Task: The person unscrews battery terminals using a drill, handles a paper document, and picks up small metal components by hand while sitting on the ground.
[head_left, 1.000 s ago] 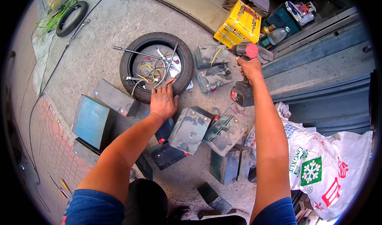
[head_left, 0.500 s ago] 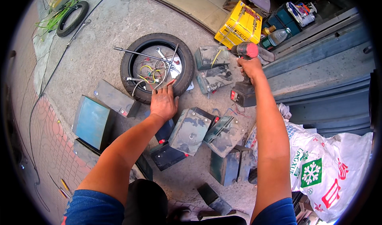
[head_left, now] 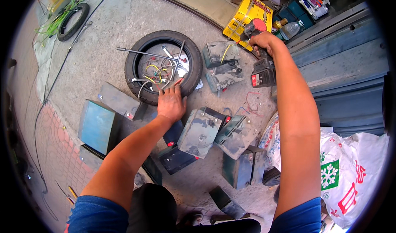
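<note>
My right hand (head_left: 265, 42) is closed around the grip of a cordless drill (head_left: 263, 66) with a red-and-black body, held up beside a yellow carton. At the near edge of a black tire (head_left: 192, 79), my left hand (head_left: 171, 103) lies with its fingers stretched over the rubber. A small red piece shows by its fingertips; whether they touch it I cannot tell. Inside the tire ring lie wires (head_left: 156, 73), a combination wrench (head_left: 166, 50) and a cross-shaped lug wrench (head_left: 144, 52). Several dusty grey battery blocks (head_left: 199, 132) sit close to my left forearm.
Two more batteries (head_left: 222, 53) lie right of the tire. The yellow carton (head_left: 243, 20) and a plastic bottle (head_left: 291, 29) stand at the far right. A white printed sack (head_left: 352, 167) lies near right. A thinner tire (head_left: 74, 22) rests far left, beside a long black cable (head_left: 55, 78).
My right hand has lifted the drill up and to the right, away from the batteries. My left hand stays at the tire's near edge, barely shifted.
</note>
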Available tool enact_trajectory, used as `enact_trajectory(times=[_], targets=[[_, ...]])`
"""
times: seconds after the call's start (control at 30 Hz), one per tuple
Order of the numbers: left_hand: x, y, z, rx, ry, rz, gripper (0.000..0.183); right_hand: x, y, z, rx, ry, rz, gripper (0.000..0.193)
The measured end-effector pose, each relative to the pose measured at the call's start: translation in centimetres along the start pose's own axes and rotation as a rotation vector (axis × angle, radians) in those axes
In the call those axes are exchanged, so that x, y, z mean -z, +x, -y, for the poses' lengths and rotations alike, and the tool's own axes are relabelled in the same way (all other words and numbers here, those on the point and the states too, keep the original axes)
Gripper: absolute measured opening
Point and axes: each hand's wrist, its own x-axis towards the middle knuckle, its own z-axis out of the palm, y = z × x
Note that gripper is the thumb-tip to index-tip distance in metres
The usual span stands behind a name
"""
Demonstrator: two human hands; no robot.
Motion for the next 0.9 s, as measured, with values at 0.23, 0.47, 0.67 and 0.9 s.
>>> enact_trajectory(times=[0.23,0.47,0.67,0.9], targets=[[-0.7,0.0,0.5,-0.014,0.014,-0.03,0.068,0.2,-0.5,0.4,0.007,-0.029,-0.012,0.013],[-0.3,0.0,0.5,-0.017,-0.002,-0.018,0.068,-0.5,-1.1,0.2,0.049,-0.088,-0.051,0.011],[-0.2,-0.1,0.3,-0.013,0.006,-0.018,0.067,-0.9,-1.8,-1.0,0.098,0.007,-0.083,0.012],[0.0,-0.1,0.3,0.004,-0.002,-0.016,0.066,-2.8,-2.6,-2.5,0.221,0.003,-0.196,0.014]])
